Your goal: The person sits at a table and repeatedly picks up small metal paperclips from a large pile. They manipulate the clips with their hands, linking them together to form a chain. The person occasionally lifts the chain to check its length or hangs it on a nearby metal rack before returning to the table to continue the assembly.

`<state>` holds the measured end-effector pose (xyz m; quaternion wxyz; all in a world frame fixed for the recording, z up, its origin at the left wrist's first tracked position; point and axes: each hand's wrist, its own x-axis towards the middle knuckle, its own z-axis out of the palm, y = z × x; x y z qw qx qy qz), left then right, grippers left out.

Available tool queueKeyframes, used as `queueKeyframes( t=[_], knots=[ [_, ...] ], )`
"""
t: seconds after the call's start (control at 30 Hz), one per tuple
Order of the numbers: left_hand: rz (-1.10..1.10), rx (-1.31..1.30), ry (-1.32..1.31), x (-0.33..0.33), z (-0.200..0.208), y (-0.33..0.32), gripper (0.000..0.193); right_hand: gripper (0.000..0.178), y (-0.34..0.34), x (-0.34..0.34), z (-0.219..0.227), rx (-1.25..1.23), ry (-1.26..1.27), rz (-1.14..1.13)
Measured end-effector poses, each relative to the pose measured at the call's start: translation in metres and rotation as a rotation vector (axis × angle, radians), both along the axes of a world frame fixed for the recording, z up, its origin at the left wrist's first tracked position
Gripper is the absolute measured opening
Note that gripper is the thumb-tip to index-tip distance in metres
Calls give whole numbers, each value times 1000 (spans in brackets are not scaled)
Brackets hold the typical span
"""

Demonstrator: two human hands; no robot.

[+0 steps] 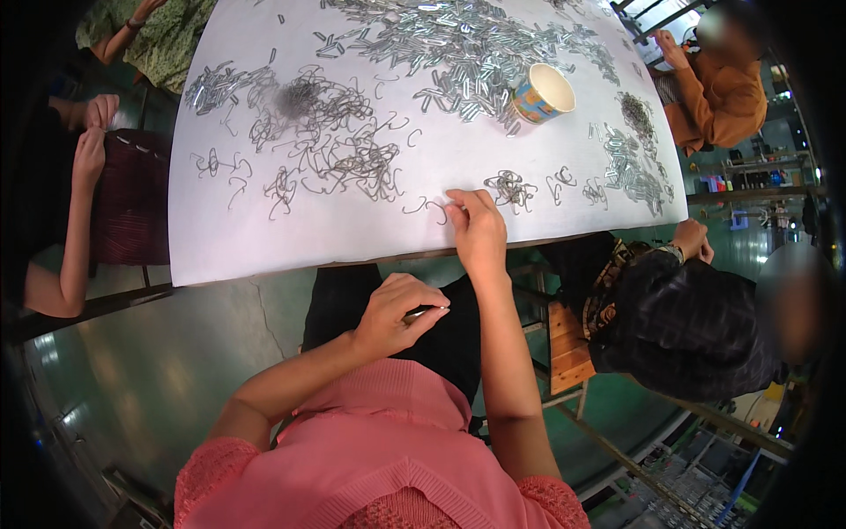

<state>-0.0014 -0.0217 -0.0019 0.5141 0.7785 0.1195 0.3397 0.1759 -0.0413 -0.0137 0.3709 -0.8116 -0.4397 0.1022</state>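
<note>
My left hand [398, 309] is above my lap, in front of the table edge. Its fingers are closed on a small shiny metal piece [425, 311], mostly hidden by the fingers. My right hand [482, 227] reaches over the table's near edge, thumb and forefinger slightly apart. Beside its fingertips lie a few loose thin wire hooks [426, 206]. To its right is a small tangle of wire hooks [511, 189]. A larger spread of hooks [344, 159] lies to the left, and a heap of small silvery metal pieces [458, 53] covers the far middle.
A patterned paper cup [543, 93] leans among the silvery pieces on the white-covered table [264, 251]. More metal pieces [630, 172] lie at the right. Other people sit around the table, one in dark clothes [687, 317] close on my right. A wooden stool [568, 348] stands there.
</note>
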Motion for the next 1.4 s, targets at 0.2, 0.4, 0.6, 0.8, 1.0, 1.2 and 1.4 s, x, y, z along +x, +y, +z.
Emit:
queueKeyframes(
  t=[0.2, 0.4, 0.6, 0.8, 1.0, 1.2, 1.4],
  knots=[
    [-1, 1, -14, -1, -2, 1, 18, 28, -10, 9, 11, -70, 52, 125],
    [-8, 3, -12, 1, -1, -1, 18, 29, -6, 1, 5, -97, -48, 114],
    [-7, 6, 12, 0, -2, 0, 17, 22, -3, -12, 3, -55, -86, 40],
    [8, 14, 19, 1, -1, 1, 16, 16, -9, -13, 0, 76, -91, 25],
    [38, 15, 7, 0, -3, 3, 17, 16, -37, 93, 21, 49, 220, -421],
    [-4, 20, 39, 2, -2, 2, 19, 17, -59, 146, 14, -147, -24, -499],
    [6, 18, 58, 5, 5, 3, 19, 20, -58, 181, -1, -132, -154, -391]
  ],
)
